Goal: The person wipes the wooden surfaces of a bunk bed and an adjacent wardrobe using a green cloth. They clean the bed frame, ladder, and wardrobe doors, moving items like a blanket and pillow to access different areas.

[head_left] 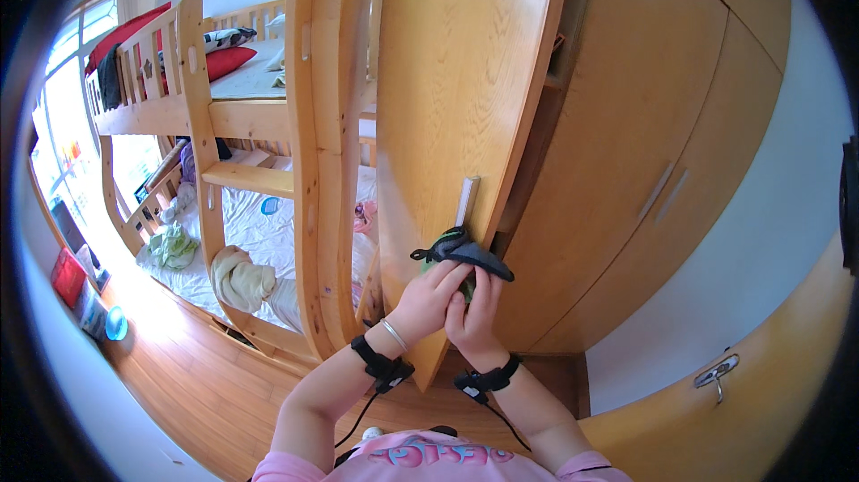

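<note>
Between my two hands is a small dark grey fabric item [480, 255] with black edging, a bit of green and a small loop at its left end. It may be a folded cap; its lower part is hidden behind my fingers. My left hand [424, 302] grips it from the left, fingers over its near side. From the right, my right hand [475, 314] holds it with the fingers pointing up, and the two hands touch. Just beyond the item are the metal handle [468, 201] and the wooden wardrobe door [463, 79], which stands ajar.
A wooden bunk bed [315, 146] with rumpled white bedding stands at the left. Shut wardrobe doors [637, 113] fill the right side. A room door with a lever handle [718, 374] is at the lower right. A blue basin [116, 323] sits on the wooden floor [221, 388].
</note>
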Demonstrator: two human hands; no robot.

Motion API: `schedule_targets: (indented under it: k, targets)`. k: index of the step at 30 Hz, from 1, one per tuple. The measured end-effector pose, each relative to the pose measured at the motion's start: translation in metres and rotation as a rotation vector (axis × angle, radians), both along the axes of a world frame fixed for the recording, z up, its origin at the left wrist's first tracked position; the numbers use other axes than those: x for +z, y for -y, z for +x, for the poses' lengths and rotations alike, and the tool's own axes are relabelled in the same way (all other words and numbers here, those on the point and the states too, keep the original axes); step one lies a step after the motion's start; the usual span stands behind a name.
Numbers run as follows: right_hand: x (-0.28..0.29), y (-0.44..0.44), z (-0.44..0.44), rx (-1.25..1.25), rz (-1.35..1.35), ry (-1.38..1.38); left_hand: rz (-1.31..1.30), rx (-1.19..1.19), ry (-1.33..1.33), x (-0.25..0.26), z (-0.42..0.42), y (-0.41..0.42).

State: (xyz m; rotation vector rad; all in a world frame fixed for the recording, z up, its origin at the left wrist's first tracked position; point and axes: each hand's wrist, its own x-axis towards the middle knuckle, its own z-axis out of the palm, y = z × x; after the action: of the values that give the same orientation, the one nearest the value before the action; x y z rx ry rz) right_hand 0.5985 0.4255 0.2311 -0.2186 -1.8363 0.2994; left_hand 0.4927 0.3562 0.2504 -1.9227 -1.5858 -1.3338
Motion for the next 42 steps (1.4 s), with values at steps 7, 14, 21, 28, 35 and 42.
schedule_targets:
  k: [7, 14, 21, 28, 35, 42]
  targets:
    - [0.038, -0.03, -0.021, 0.071, -0.209, -0.035, 0.403, 0.225, 0.255, 0.062, -0.002, -0.03]
    - [0.115, -0.047, -0.035, 0.109, -0.16, -0.055, 0.055, 0.104, 0.57, 0.102, -0.012, -0.033]
    - [0.22, -0.073, -0.043, 0.062, 0.073, -0.173, -0.031, 0.094, 0.553, 0.101, -0.01, -0.036]
    - [0.346, -0.074, -0.046, -0.082, 0.194, -0.205, 0.033, 0.136, 0.547, 0.101, 0.001, -0.04]
    - [0.357, -0.052, -0.063, -0.108, 0.278, -0.288, 0.151, 0.168, 0.561, 0.096, -0.003, -0.026]
    - [0.303, -0.032, -0.067, -0.159, 0.438, -0.218, 0.129, 0.022, 0.717, 0.084, -0.021, -0.006]
